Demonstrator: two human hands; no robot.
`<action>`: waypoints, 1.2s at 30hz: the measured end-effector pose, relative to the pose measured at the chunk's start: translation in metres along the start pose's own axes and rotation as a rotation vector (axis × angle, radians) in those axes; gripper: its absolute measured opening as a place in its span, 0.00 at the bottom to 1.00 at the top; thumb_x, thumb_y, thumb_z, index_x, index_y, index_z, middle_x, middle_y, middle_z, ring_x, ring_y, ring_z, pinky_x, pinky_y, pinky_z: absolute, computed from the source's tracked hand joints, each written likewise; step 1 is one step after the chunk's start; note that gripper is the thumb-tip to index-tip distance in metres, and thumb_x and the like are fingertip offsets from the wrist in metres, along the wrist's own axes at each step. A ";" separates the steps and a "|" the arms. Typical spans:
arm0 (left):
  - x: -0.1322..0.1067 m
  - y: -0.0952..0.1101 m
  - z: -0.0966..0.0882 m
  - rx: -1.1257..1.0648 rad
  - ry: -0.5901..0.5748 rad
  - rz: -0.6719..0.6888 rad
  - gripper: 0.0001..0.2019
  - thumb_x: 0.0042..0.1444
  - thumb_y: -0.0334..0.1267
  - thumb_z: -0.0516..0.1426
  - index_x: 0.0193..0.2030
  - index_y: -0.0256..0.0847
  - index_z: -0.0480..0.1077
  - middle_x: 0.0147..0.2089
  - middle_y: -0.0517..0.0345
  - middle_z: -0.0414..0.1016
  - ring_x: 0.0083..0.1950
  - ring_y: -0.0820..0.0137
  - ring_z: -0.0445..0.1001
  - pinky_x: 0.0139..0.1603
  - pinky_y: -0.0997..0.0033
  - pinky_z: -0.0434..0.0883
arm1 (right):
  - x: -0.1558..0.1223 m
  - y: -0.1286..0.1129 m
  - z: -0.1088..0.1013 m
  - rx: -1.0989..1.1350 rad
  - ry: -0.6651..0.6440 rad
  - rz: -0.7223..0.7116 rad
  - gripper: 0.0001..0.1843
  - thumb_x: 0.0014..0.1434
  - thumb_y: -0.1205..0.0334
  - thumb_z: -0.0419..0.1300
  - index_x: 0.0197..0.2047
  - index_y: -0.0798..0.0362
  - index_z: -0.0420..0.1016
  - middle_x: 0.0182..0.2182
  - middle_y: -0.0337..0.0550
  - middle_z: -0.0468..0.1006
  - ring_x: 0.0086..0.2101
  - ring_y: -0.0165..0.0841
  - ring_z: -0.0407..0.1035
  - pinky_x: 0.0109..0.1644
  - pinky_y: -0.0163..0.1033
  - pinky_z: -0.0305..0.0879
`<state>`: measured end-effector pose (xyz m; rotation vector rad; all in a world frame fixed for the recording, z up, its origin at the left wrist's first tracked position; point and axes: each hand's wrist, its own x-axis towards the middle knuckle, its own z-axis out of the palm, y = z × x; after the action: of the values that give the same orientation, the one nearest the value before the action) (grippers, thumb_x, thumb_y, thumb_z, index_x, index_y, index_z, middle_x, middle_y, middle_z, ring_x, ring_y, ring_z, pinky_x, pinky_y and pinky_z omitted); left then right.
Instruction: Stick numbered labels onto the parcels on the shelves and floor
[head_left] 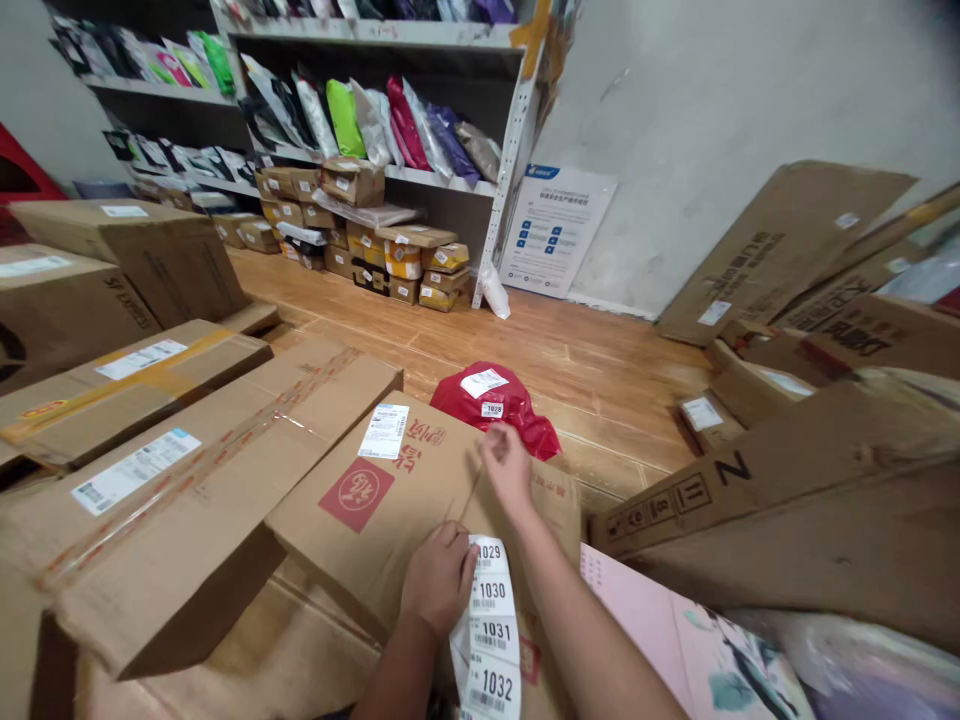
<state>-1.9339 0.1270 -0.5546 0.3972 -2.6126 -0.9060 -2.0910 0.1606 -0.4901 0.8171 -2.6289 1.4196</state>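
The left hand (439, 578) comes up from the bottom edge, knuckles up, fingers curled and clamped on the top of a label strip (491, 635). The strip hangs down over the near edge of a box (420, 490) and reads 1029, 1030, 1031, 1032, each number above a barcode. The right hand (506, 462) reaches further forward along a straight forearm, fingers drawn together at the box's far edge, just beside a red bag (517, 410); whether it pinches anything cannot be told. The bag lies on the wood floor (600, 370) touching the box and carries a white shipping label and a small sticker reading 1928. The box top bears a red square logo, red characters too blurred to read, and a white shipping label. To the right, a leaning carton (750, 480) shows a large Z and handling symbols. A blue-and-white poster (555, 230) stands against the wall beside the shelves (420, 100).
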 end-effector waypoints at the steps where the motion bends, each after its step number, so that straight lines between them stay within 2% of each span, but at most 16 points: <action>1: 0.000 0.000 0.000 -0.010 0.000 0.003 0.15 0.62 0.37 0.43 0.37 0.38 0.71 0.42 0.48 0.72 0.45 0.62 0.70 0.47 0.62 0.68 | -0.028 0.001 -0.002 0.025 -0.065 -0.045 0.14 0.57 0.56 0.56 0.44 0.52 0.73 0.40 0.47 0.79 0.40 0.39 0.72 0.48 0.43 0.67; 2: 0.001 0.000 -0.001 -0.020 0.001 0.006 0.15 0.61 0.35 0.44 0.38 0.38 0.71 0.42 0.48 0.72 0.45 0.62 0.69 0.48 0.62 0.67 | -0.055 0.005 -0.004 0.046 -0.143 -0.108 0.13 0.56 0.53 0.57 0.42 0.50 0.76 0.41 0.47 0.80 0.43 0.40 0.72 0.52 0.45 0.65; 3: 0.001 -0.001 -0.001 -0.031 0.002 0.010 0.15 0.60 0.34 0.44 0.38 0.37 0.71 0.42 0.47 0.72 0.46 0.62 0.69 0.49 0.62 0.67 | -0.079 0.009 -0.005 0.072 -0.170 -0.167 0.16 0.56 0.53 0.57 0.44 0.50 0.76 0.44 0.49 0.79 0.47 0.43 0.69 0.56 0.50 0.61; 6: 0.000 0.001 -0.003 -0.070 0.006 0.009 0.15 0.59 0.32 0.45 0.38 0.37 0.72 0.41 0.47 0.72 0.46 0.62 0.69 0.49 0.61 0.66 | -0.122 0.023 -0.004 0.247 -0.145 -0.133 0.17 0.56 0.52 0.56 0.44 0.51 0.77 0.43 0.52 0.78 0.48 0.44 0.68 0.56 0.52 0.60; 11: -0.001 0.005 -0.014 -0.224 0.024 -0.017 0.17 0.60 0.37 0.44 0.34 0.38 0.74 0.39 0.48 0.73 0.44 0.61 0.69 0.51 0.56 0.65 | -0.129 0.027 -0.008 0.384 -0.036 -0.002 0.18 0.50 0.47 0.59 0.37 0.52 0.76 0.39 0.52 0.78 0.43 0.44 0.70 0.53 0.53 0.63; 15: -0.010 0.008 -0.023 -0.514 -0.009 -0.041 0.20 0.57 0.49 0.49 0.30 0.38 0.75 0.36 0.50 0.77 0.41 0.63 0.72 0.49 0.58 0.68 | -0.143 0.025 -0.030 0.496 -0.064 0.100 0.26 0.42 0.39 0.64 0.34 0.53 0.75 0.29 0.50 0.80 0.31 0.42 0.73 0.39 0.50 0.70; 17: -0.023 0.010 -0.024 -0.708 -0.039 -0.090 0.22 0.52 0.56 0.54 0.35 0.37 0.76 0.38 0.49 0.79 0.40 0.64 0.75 0.45 0.62 0.72 | -0.157 0.022 -0.043 0.555 -0.112 0.138 0.26 0.38 0.40 0.66 0.32 0.53 0.75 0.24 0.47 0.79 0.27 0.40 0.73 0.34 0.47 0.71; 19: -0.042 0.014 -0.024 -0.876 -0.043 -0.177 0.28 0.45 0.60 0.57 0.38 0.34 0.75 0.38 0.48 0.80 0.38 0.63 0.77 0.39 0.64 0.74 | -0.172 0.017 -0.054 0.597 -0.143 0.171 0.24 0.36 0.43 0.69 0.30 0.53 0.74 0.23 0.46 0.79 0.26 0.38 0.73 0.33 0.44 0.71; 22: -0.070 0.024 -0.024 -1.025 -0.008 -0.315 0.28 0.39 0.61 0.61 0.31 0.34 0.74 0.29 0.51 0.79 0.31 0.65 0.76 0.33 0.68 0.73 | -0.190 0.008 -0.063 0.635 -0.153 0.216 0.20 0.36 0.47 0.70 0.28 0.53 0.75 0.22 0.43 0.78 0.25 0.35 0.72 0.31 0.40 0.69; 25: -0.087 0.041 -0.029 -1.105 0.010 -0.387 0.25 0.40 0.60 0.62 0.29 0.35 0.73 0.25 0.56 0.77 0.27 0.70 0.73 0.30 0.72 0.70 | -0.202 0.000 -0.069 0.661 -0.130 0.249 0.18 0.37 0.50 0.69 0.28 0.53 0.75 0.20 0.40 0.77 0.23 0.32 0.71 0.29 0.38 0.68; 31: -0.094 0.071 -0.042 -1.152 -0.043 -0.421 0.24 0.33 0.53 0.67 0.31 0.35 0.74 0.28 0.53 0.79 0.31 0.66 0.75 0.36 0.68 0.71 | -0.213 -0.008 -0.086 0.686 -0.059 0.252 0.15 0.39 0.52 0.68 0.29 0.52 0.74 0.18 0.36 0.75 0.20 0.29 0.67 0.25 0.35 0.64; 34: -0.097 0.075 -0.039 -1.096 -0.025 -0.439 0.23 0.34 0.56 0.65 0.26 0.37 0.71 0.23 0.58 0.76 0.25 0.70 0.71 0.28 0.72 0.68 | -0.216 -0.007 -0.086 0.686 -0.035 0.243 0.14 0.40 0.52 0.67 0.28 0.52 0.75 0.15 0.33 0.72 0.16 0.27 0.62 0.22 0.34 0.61; 36: -0.099 0.073 -0.031 -1.051 -0.013 -0.444 0.23 0.37 0.59 0.63 0.22 0.39 0.66 0.18 0.63 0.70 0.21 0.74 0.66 0.23 0.75 0.63 | -0.219 -0.004 -0.080 0.683 -0.006 0.244 0.13 0.41 0.52 0.66 0.27 0.52 0.75 0.16 0.35 0.73 0.17 0.28 0.63 0.23 0.35 0.62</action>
<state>-1.8430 0.2017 -0.5075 0.6436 -1.6966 -2.2051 -1.9166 0.3153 -0.5017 0.5264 -2.2967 2.4397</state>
